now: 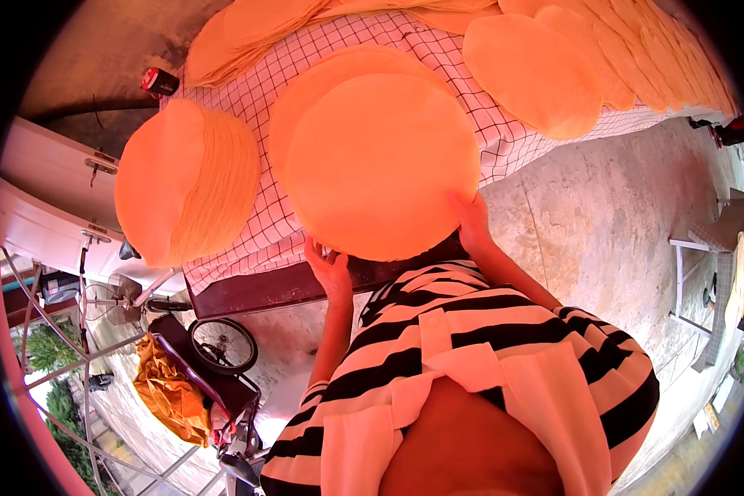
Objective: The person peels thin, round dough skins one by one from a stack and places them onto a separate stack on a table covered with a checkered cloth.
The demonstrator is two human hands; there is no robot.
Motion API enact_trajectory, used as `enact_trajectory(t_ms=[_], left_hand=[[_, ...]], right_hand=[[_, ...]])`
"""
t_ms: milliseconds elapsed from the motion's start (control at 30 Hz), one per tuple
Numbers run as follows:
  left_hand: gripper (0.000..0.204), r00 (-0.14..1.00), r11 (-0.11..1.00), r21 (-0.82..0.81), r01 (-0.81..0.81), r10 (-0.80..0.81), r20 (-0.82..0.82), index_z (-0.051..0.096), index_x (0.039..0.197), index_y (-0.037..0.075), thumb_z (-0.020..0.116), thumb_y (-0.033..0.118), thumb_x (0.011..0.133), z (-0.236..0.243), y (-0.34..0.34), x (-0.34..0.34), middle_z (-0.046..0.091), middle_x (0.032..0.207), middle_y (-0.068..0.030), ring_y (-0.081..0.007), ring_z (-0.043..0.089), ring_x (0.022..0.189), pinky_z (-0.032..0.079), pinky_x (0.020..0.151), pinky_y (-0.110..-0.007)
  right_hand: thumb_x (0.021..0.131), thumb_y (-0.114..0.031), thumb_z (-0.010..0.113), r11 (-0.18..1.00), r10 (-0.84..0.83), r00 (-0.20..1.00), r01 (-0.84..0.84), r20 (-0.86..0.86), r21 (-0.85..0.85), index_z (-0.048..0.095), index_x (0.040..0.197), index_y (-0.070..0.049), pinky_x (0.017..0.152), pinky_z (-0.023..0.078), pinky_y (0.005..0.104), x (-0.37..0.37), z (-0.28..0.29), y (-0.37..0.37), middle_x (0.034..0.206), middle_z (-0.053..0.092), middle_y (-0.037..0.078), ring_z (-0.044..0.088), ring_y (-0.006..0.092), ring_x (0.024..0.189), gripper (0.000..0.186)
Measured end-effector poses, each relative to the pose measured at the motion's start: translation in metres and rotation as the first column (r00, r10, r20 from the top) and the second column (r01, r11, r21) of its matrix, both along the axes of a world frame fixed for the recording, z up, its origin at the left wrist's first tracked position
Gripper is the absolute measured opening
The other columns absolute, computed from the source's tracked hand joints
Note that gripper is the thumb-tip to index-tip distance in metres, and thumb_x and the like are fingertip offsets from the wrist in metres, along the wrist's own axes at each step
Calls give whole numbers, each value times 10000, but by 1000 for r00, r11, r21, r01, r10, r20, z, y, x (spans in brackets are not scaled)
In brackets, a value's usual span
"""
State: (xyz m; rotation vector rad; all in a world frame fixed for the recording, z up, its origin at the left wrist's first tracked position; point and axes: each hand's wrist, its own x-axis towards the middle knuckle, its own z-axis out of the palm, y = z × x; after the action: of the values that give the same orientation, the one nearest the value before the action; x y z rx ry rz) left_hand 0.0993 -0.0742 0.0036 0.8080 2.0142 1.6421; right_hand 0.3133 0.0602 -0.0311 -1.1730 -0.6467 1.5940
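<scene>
A large, thin, round sheet (380, 165), orange in this light, lies in front of me over a similar round sheet (306, 91) that shows along its upper left. At the sheet's right edge my right hand (472, 225) is closed, with its thumb over the top. My left hand (331, 271) is at the lower left edge, its fingers curled against the rim and partly hidden beneath it. To the left stands a thick stack of round sheets (215, 186), the top one folded over. I cannot tell what the sheets are made of.
A checked cloth (264, 186) covers the table, whose dark edge (256, 289) faces me. More overlapping round sheets (537, 74) fill its far side and right. A small red and black can (159, 82) stands far left. Below left are a wheeled vehicle (223, 345) and orange cloth (167, 388).
</scene>
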Motion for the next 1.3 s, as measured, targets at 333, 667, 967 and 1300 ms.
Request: enact_trajectory(t_ms=[333, 667, 967, 1300], left_hand=[[330, 822, 960, 109, -258, 159, 547, 422, 1083, -21, 539, 199, 867, -13, 39, -2, 540, 965, -101, -192, 567, 855, 488, 683, -319], [294, 811, 982, 104, -157, 68, 582, 449, 1111, -44, 515, 100, 863, 3, 40, -37, 556, 1035, -113, -208, 586, 883, 506, 714, -327], [275, 904, 946, 94, 311, -325, 277, 448, 1100, -33, 513, 97, 866, 80, 85, -116, 550, 1041, -131, -205, 570, 896, 486, 757, -318], [484, 991, 981, -175, -80, 97, 89, 410, 976, -63, 389, 416, 911, -17, 40, -102, 541, 914, -140, -189, 560, 823, 477, 683, -319]], right_hand=[[816, -317, 609, 999, 43, 897, -47, 439, -1, 465, 888, 6, 599, 436, 241, 7, -19, 51, 791, 526, 46, 501, 121, 658, 361], [832, -265, 585, 995, 83, 966, -95, 244, 35, 492, 942, 18, 601, 446, 258, 2, 4, 65, 793, 555, 69, 532, 114, 687, 317], [825, -203, 592, 999, -45, 998, 45, -34, 0, 459, 1001, 25, 666, 447, 256, -34, -8, -15, 897, 553, 52, 530, 106, 780, 317], [855, -221, 529, 878, -17, 698, -332, 716, 345, 293, 1291, -66, 748, 447, 302, -31, 33, 56, 978, 570, 110, 571, 206, 827, 520]])
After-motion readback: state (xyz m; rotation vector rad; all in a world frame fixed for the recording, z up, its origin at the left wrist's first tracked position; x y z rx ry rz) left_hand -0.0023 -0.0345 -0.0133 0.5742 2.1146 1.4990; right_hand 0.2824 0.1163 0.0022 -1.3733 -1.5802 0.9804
